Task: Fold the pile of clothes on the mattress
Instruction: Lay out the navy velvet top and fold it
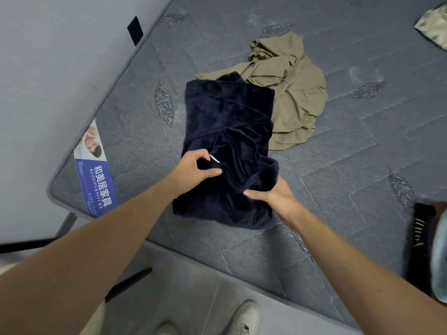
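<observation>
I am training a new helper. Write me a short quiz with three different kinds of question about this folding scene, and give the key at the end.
1. True or false: the navy garment lies partly over the khaki garment.
2. Multiple choice: what does the left hand grip?
A. the khaki garment
B. the navy garment, near a small white tag
C. the mattress label
3. Fill in: the right hand holds the navy fabric at its ___ side, seen from the person.

Key:
1. True; its far right corner covers the khaki edge on the mattress.
2. B.
3. Right.
</observation>
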Motion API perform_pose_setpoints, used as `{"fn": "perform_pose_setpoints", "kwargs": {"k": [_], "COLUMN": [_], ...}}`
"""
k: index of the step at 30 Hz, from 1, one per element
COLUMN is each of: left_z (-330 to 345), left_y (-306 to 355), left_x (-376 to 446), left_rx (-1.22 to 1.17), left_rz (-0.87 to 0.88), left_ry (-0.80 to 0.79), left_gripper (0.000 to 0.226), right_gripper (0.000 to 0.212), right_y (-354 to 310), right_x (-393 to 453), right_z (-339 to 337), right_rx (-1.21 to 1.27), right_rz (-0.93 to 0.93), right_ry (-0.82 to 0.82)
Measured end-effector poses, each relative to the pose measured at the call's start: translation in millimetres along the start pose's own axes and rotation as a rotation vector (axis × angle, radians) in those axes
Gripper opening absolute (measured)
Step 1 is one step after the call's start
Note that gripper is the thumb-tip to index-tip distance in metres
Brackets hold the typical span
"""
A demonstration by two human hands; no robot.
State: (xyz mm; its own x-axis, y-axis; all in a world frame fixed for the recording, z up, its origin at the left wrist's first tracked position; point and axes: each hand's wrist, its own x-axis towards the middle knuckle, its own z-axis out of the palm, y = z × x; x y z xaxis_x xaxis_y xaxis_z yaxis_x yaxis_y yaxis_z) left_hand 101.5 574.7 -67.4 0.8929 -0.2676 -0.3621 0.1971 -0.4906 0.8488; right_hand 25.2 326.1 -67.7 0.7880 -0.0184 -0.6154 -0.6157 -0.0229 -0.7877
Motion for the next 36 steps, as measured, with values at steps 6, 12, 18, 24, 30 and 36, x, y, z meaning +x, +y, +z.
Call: {"fn": "perform_pose_setpoints", "kwargs": {"k": [6, 12, 18, 24, 30, 36], "left_z": [-8.0, -9.2, -8.5, -29.7, -35.7, -37.8], "left_y": [1.2, -4.5, -3.7, -28.8, 14.2, -8.9], "left_x": [-59.0, -40.2, -29.1, -54.6, -1.1, -45.5], "left_rx": [0.070, 0.296, 0.373, 0.226, 0.108, 0.254], "left_rz": [0.069, -0.081, 0.098, 0.160, 0.173, 0.163], "left_ry": [0.248, 0.335, 0.456, 0.216, 0.511, 0.080], "left_gripper": [0.040, 0.038, 0.041, 0.017, 0.026, 0.038], "right_gripper": [0.054, 0.033, 0.033, 0.009, 0.007, 0.015], "right_y": [-9.6, -10.3, -4.0, 10.6, -8.4, -9.4], "right_x": [-21.8, 5.1, 18.6, 13.7, 43.2, 50.0], "right_z": [10.6, 16.3, 28.9, 24.4, 10.0, 7.6], "right_rx": [-0.005, -0.169, -0.434, -0.459, -0.503, -0.629], "right_rz": [-0.077, -0.145, -0.267, -0.313, -0.367, -0.314], "right_ry": [0.053, 0.282, 0.560, 0.580, 0.630, 0.568]}}
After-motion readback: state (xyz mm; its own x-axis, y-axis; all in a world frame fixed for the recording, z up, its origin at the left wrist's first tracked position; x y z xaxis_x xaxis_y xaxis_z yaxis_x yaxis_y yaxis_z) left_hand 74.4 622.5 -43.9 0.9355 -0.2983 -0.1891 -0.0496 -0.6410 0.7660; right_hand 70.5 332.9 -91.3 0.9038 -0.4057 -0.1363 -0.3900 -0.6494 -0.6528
